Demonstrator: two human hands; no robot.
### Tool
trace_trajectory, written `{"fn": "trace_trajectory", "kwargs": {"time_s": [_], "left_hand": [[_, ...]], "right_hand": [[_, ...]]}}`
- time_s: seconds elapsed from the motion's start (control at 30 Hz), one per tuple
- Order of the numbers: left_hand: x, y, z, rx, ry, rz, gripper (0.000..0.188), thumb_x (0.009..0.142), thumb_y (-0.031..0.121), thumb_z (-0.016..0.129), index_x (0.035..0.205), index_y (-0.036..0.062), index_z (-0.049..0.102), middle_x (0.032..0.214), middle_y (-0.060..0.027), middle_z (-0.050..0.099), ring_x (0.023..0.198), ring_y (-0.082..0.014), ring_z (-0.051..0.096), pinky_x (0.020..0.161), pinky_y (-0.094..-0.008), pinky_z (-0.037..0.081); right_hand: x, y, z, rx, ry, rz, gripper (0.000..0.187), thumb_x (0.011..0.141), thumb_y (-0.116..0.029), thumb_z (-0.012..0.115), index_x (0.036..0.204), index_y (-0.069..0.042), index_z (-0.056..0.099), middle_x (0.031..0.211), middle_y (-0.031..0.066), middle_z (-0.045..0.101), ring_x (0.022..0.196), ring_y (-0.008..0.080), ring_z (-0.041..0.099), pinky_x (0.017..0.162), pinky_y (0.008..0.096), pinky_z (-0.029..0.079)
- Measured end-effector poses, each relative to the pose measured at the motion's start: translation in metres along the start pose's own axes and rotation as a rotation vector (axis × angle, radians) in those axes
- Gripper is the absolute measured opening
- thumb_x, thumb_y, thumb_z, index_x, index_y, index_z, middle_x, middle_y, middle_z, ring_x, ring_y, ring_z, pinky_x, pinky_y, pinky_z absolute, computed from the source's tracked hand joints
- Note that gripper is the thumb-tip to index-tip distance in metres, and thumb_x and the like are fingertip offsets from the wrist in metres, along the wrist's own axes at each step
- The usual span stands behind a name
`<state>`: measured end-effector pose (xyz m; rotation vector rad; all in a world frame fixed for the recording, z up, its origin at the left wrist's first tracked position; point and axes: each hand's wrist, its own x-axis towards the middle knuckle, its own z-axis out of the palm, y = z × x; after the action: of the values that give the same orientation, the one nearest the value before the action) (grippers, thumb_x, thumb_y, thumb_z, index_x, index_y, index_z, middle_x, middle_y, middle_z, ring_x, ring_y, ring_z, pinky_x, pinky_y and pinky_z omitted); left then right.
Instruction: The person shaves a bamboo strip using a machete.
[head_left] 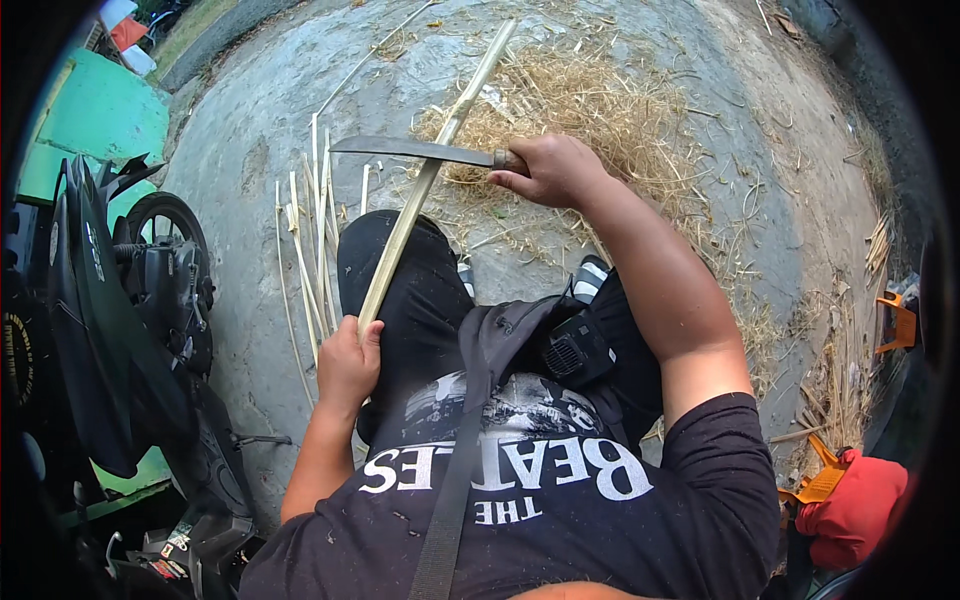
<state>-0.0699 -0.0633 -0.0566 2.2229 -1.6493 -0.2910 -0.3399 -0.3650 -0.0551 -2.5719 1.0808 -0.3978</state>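
Observation:
A long pale strip, which looks like split bamboo (405,217), slants up and away across my left thigh. My left hand (348,362) is closed round its near end. In my right hand (552,170) is the wooden handle of a long-bladed knife (400,147). The blade points left and lies across the strip, around its middle. Whether the edge bites into the strip cannot be made out. Several thin pale strips (322,235) lie on the ground left of my knee.
Beyond my knees a heap of curly shavings (580,110) covers the grey concrete (250,150). A black motorbike (130,300) stands close on the left. At the right are an orange plastic piece (825,475), a red cloth (855,510) and scattered strips (845,370).

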Motion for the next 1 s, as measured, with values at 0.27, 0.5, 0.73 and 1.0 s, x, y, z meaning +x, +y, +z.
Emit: {"fn": "trace_trajectory", "kwargs": {"time_s": [0.27, 0.5, 0.73, 1.0], "left_hand": [[0.006, -0.001, -0.003, -0.013, -0.021, 0.036, 0.046, 0.102, 0.043, 0.061, 0.081, 0.0027, 0.051, 0.066, -0.0245, 0.059, 0.064, -0.0489, 0.060, 0.055, -0.0538, 0.045], [0.001, -0.008, -0.003, -0.039, -0.037, 0.040, 0.046, 0.102, 0.042, 0.061, 0.080, 0.0026, 0.052, 0.066, -0.0236, 0.060, 0.064, -0.0479, 0.061, 0.055, -0.0519, 0.045], [0.004, -0.012, -0.012, -0.083, -0.096, 0.003, 0.043, 0.101, 0.041, 0.063, 0.084, 0.0027, 0.055, 0.066, -0.0227, 0.061, 0.064, -0.0458, 0.062, 0.056, -0.0507, 0.046], [-0.038, 0.009, -0.064, 0.190, -0.182, -0.254, 0.046, 0.087, 0.040, 0.079, 0.103, 0.0012, 0.061, 0.068, -0.0181, 0.066, 0.071, -0.0410, 0.070, 0.064, -0.0485, 0.052]], "right_hand": [[0.010, 0.025, -0.012, 0.047, -0.120, 0.203, 0.061, 0.091, -0.070, 0.060, 0.092, -0.009, 0.069, 0.086, 0.0171, 0.071, 0.086, 0.0385, 0.071, 0.076, 0.0489, 0.055], [0.000, -0.006, -0.002, -0.168, -0.083, -0.172, 0.062, 0.093, -0.070, 0.059, 0.093, -0.009, 0.066, 0.080, 0.0177, 0.070, 0.080, 0.0358, 0.071, 0.073, 0.0474, 0.055], [0.001, 0.010, -0.010, -0.063, -0.007, 0.188, 0.061, 0.093, -0.070, 0.056, 0.094, -0.011, 0.068, 0.089, 0.0145, 0.073, 0.089, 0.0354, 0.073, 0.079, 0.0492, 0.057], [-0.001, 0.025, -0.006, -0.170, -0.038, 0.164, 0.060, 0.094, -0.070, 0.055, 0.097, -0.012, 0.069, 0.092, 0.0142, 0.074, 0.089, 0.0336, 0.073, 0.080, 0.0486, 0.057]]}}
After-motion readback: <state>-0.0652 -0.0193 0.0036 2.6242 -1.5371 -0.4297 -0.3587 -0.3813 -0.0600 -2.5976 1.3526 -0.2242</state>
